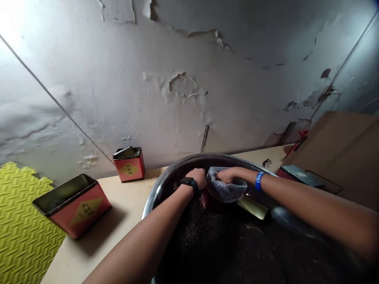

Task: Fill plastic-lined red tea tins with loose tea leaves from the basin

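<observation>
The bag (227, 192) is in the basin (156, 189), looks super light and floppy, I'd pinch it up top. Right hand (226, 174) is inside, left hand (197, 176) beside it; can't tell either grip tbh.

Left hand (199, 178), right hand (226, 175) in bag (227, 190)

Both forearms are bare in the stretch that shows. Above the left hand (199, 176) sits a black smartwatch (187, 181), its dark, glossy face rectangular with rounded corners, on a plain black strap (195, 187) that wraps the wrist. Above the right hand (226, 175) is a bright blue wristband (259, 180), a smooth, narrow band printed with pale lettering too small and blurred to read
</observation>
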Available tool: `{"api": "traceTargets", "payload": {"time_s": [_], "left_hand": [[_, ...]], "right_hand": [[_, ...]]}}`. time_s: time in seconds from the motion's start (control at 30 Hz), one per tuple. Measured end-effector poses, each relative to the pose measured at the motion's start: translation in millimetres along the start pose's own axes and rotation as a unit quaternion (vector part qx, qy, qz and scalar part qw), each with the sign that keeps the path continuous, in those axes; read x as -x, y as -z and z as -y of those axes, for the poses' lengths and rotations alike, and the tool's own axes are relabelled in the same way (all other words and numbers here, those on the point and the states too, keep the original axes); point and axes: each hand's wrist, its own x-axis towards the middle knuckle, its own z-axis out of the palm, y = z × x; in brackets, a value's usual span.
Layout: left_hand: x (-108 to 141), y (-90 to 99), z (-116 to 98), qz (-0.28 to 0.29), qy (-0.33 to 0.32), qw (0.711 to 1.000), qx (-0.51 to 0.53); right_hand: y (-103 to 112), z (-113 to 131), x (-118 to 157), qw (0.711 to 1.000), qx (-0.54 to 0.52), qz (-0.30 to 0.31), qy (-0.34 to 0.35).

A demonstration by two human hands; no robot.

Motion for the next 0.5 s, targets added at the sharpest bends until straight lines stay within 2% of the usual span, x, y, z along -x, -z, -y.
{"api": "traceTargets", "payload": {"time_s": [0.07, 0.13, 0.17, 0.23, 0.33, 0.4, 0.5], "left_hand": [[1, 1.0, -1, -0.002, -0.004, 1.0, 0.001], [2, 2.8, -6, -0.023, -0.007, 1.0, 0.008], [2, 3.9, -8, -0.041, -0.01, 0.999, 0.015], [2, 5.6, -15, -0.086, -0.029, 0.995, 0.039], [1, 3.9, -25, -0.132, -0.089, 0.984, 0.084], [0, -1.2, -30, -0.123, -0.111, 0.981, 0.101], [-3, -11.4, -33, -0.081, -0.089, 0.987, 0.108]], "right_hand": [[12, -5, 8, 0.997, -0.012, 0.077, 0.031], [22, -9, 22, 0.994, -0.025, 0.093, 0.049], [26, -11, 31, 0.996, -0.023, 0.075, 0.05], [29, -12, 52, 0.998, -0.009, 0.0, 0.056], [21, -14, 81, 0.986, -0.022, -0.117, 0.116], [8, -19, 92, 0.974, -0.031, -0.181, 0.131], [-17, -37, 92, 0.966, -0.036, -0.246, 0.075]]}}
